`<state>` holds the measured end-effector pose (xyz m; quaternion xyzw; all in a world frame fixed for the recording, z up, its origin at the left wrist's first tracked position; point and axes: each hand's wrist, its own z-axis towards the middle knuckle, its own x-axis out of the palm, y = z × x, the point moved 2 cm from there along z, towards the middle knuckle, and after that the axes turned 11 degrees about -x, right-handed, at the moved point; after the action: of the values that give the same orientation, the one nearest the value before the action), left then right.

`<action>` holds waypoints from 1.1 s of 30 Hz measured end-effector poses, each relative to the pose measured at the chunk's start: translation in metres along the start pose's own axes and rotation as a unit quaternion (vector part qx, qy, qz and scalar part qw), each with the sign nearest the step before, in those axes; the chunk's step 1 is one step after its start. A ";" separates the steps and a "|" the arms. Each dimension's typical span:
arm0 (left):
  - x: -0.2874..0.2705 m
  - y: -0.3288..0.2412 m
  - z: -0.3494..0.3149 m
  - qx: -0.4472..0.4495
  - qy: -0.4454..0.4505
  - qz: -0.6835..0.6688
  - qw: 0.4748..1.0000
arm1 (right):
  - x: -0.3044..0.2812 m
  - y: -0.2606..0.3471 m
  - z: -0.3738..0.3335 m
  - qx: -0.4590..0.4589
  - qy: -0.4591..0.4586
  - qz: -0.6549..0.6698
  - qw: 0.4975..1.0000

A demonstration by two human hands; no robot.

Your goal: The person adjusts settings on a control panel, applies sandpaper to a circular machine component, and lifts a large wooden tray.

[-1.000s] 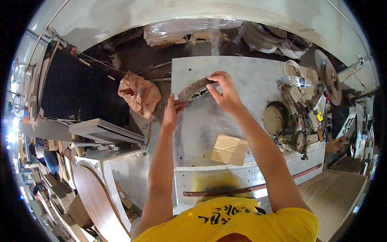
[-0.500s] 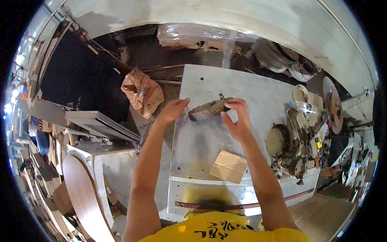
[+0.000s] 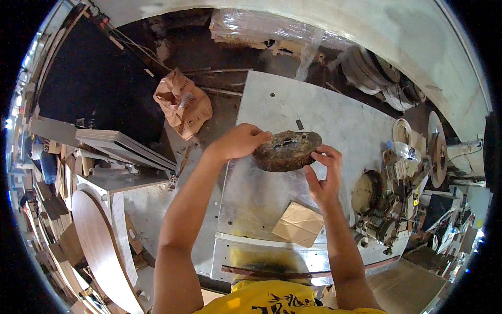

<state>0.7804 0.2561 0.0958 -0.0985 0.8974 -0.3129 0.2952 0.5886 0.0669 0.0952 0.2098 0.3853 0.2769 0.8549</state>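
Disc [image 3: 285, 160]: thick, grimy, dark brown.
Left hand [image 3: 239, 142]: fingertips closed on disc's left edge.
Right hand [image 3: 327, 177]: half open, gripping disc's right edge.

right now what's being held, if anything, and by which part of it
A thick, crusted brown disc: the right hand pinches its right rim; the left hand touches its upper-left rim, though whether it grips is unclear.

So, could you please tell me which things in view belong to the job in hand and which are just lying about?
In use, it seems:
dark disc, between the left hand and right hand
table beneath

Apparently just lying about:
cardboard
paper bag
bottle
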 end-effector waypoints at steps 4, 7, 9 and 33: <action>0.004 0.011 0.010 0.010 0.006 -0.012 1.000 | -0.001 0.003 0.003 0.004 0.003 -0.002 1.000; 0.005 0.008 0.004 -0.001 -0.022 -0.002 1.000 | 0.000 0.004 0.004 0.007 0.006 -0.002 1.000; 0.002 0.002 -0.004 -0.009 -0.012 -0.002 1.000 | 0.001 0.004 0.005 -0.003 0.009 -0.006 1.000; 0.086 0.040 -0.058 -0.085 -0.260 -0.383 0.882 | -0.002 0.009 0.012 0.069 -0.002 0.024 0.997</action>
<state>0.6768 0.2856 0.0675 -0.5369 0.7038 -0.2876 0.3656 0.5943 0.0704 0.1086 0.2778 0.3967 0.2703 0.8321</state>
